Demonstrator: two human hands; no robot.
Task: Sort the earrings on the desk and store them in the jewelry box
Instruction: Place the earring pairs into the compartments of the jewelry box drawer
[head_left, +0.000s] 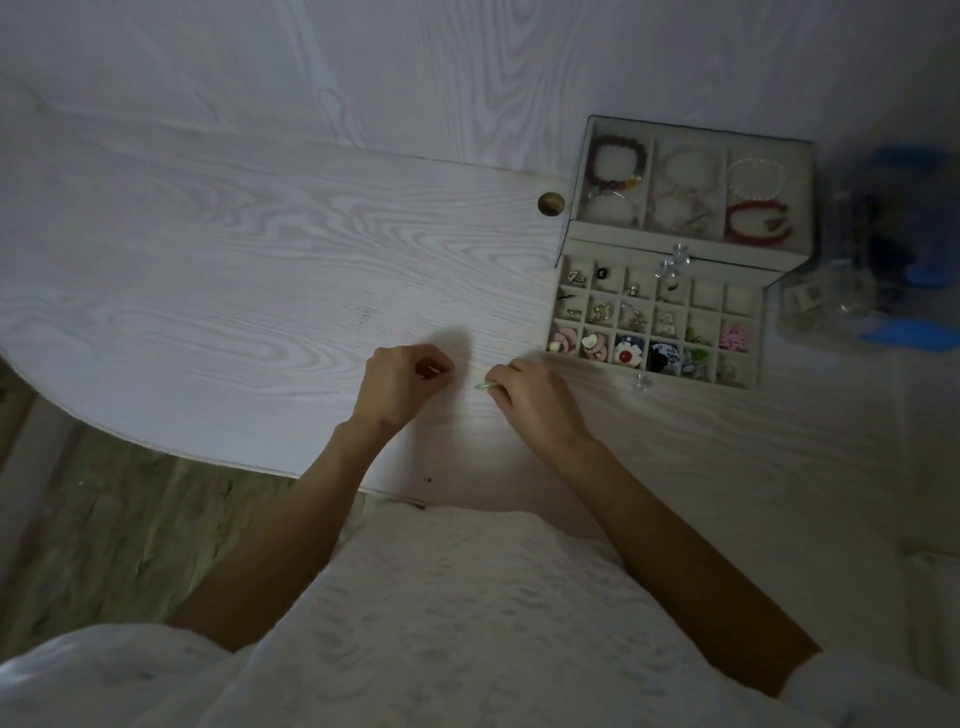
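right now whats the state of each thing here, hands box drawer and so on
left hand: curled, pinching a small thin piece
right hand: curled, pinching a pale green earring
jewelry box: open on top, bracelets in three sections
grid drawer: pulled out, most cells filled, a few far right cells look empty
desk: pale wood grain, no loose earrings that I can make out

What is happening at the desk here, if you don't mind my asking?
A person is sorting earrings at a white desk. The right hand pinches a small pale green earring, and the left hand pinches something small and thin that is too dim to make out. Both hands are low over the desk, just left of an open jewelry box. Its gridded drawer already holds many earrings, with a few compartments free, and its upper tray holds bracelets.
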